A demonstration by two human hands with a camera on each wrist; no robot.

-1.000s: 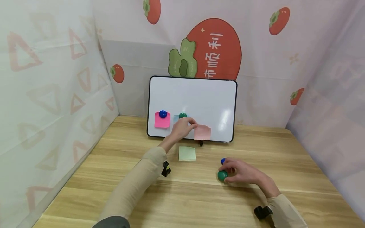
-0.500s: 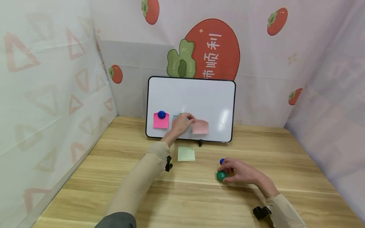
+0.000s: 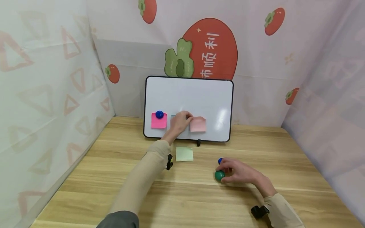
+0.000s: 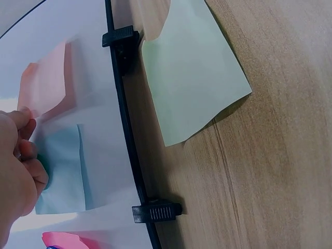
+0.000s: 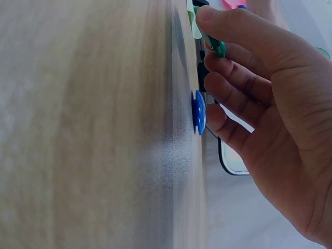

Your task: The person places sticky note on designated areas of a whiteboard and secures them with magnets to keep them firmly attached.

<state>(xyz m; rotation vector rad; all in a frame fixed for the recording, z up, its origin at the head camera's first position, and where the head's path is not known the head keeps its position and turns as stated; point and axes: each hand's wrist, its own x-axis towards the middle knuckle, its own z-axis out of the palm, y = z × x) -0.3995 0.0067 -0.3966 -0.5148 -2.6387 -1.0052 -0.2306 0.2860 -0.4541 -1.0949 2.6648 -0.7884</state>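
Observation:
My left hand (image 3: 180, 123) pinches a corner of a pale pink sticky note (image 3: 198, 124) against the whiteboard (image 3: 188, 95). Behind that hand, a light blue sticky note (image 4: 65, 171) hangs on the board, mostly covered in the head view. Further left, a bright pink sticky note (image 3: 158, 123) is held up by a blue round magnet (image 3: 159, 114). Over the table at the right, my right hand (image 3: 240, 172) pinches a green round magnet (image 3: 220, 175) between thumb and fingers. Close to its fingers, a second blue magnet (image 5: 199, 112) lies on the table.
A pale green sticky note (image 3: 184, 154) lies on the wooden table (image 3: 182, 202) in front of the board. Black clips (image 4: 157, 211) grip the board's lower edge. Printed fabric walls (image 3: 128, 57) enclose the table at the back and sides.
My left hand has raised the pale pink note a little up the whiteboard. The right hand stays in place with the green magnet. The head view has shifted slightly.

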